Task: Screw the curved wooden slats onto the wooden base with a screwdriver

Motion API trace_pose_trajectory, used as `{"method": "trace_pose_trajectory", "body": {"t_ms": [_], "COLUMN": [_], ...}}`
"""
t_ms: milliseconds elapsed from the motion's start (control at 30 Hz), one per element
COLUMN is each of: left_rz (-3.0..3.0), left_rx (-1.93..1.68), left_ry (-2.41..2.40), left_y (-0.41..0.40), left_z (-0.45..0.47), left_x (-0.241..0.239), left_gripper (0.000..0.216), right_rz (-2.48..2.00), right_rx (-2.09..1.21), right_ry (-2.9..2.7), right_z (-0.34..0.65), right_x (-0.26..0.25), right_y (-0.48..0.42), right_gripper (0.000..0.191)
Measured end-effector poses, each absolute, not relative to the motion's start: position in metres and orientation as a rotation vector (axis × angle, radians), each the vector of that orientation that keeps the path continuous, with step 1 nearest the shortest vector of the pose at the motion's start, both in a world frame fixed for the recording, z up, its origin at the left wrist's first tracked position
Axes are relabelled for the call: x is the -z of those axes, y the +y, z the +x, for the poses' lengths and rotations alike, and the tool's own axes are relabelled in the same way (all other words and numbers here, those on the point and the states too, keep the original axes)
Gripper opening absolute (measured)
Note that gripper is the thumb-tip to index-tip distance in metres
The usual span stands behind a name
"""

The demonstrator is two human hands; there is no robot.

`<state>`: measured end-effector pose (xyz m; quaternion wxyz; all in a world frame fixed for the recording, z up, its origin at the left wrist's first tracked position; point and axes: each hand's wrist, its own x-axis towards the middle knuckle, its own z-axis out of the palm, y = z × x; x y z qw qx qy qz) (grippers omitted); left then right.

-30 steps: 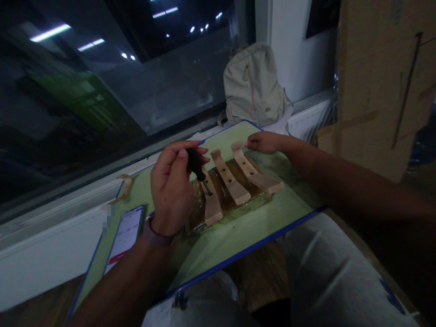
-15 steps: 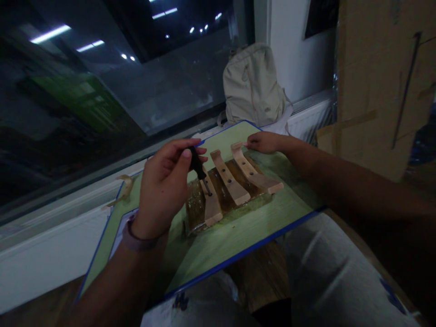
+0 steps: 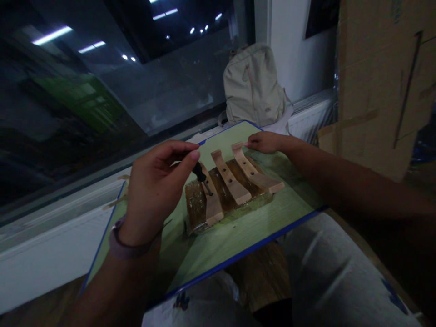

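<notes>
Small screwdriver (image 3: 200, 175) set into the nearest wooden slat (image 3: 211, 200).

Its dark handle is pinched in the left hand's (image 3: 153, 193) fingertips, shaft slanting down just beyond them. The right hand (image 3: 264, 141) grips the farthest pale, curved slat's (image 3: 254, 171) upturned end, all on a green board (image 3: 235, 236).

A green board with a blue edge (image 3: 238, 236) serves as the surface, resting across the person's lap and tilted toward the window sill. Directly on it lies a dark, glossy wooden base piece (image 3: 195, 204), carrying three pale wooden slats (image 3: 229, 177) laid side by side, each with small holes. The board's near half shows bare green.
</notes>
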<state>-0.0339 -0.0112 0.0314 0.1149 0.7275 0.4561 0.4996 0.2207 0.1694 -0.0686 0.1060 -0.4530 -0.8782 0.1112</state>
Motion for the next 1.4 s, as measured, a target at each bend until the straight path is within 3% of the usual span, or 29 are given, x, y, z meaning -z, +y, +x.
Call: {"method": "trace_pose_trajectory", "body": {"t_ms": [267, 500, 667, 800, 1133, 1400], "left_rz": [2.001, 2.073, 1.863, 1.719, 1.951, 2.077], "left_rx": [-1.46, -1.408, -1.447, -1.494, -1.525, -1.56], "left_ry": [1.275, 1.373, 1.206, 1.157, 1.305, 1.402], "left_y": [-0.011, -0.01, -0.008, -0.006, -0.006, -0.01], "left_z": [-0.031, -0.032, -0.029, -0.022, -0.028, -0.025], "left_x": [-0.027, -0.028, -0.02, -0.015, -0.019, -0.021], "left_gripper": [0.019, 0.01, 0.029, 0.016, 0.022, 0.014], "right_rz": [-1.346, -1.325, -1.33, -1.336, -1.338, -1.36], "right_rx": [-0.365, -0.341, -0.351, -0.341, -0.338, -0.317], "right_ry": [-2.575, -2.601, -2.595, -2.595, -2.594, -2.6], "right_z": [0.22, 0.221, 0.22, 0.221, 0.22, 0.22], "right_x": [0.069, 0.068, 0.068, 0.067, 0.067, 0.066], "right_y": [0.17, 0.169, 0.169, 0.168, 0.167, 0.167], "right_gripper": [0.04, 0.043, 0.042, 0.04, 0.04, 0.04]}}
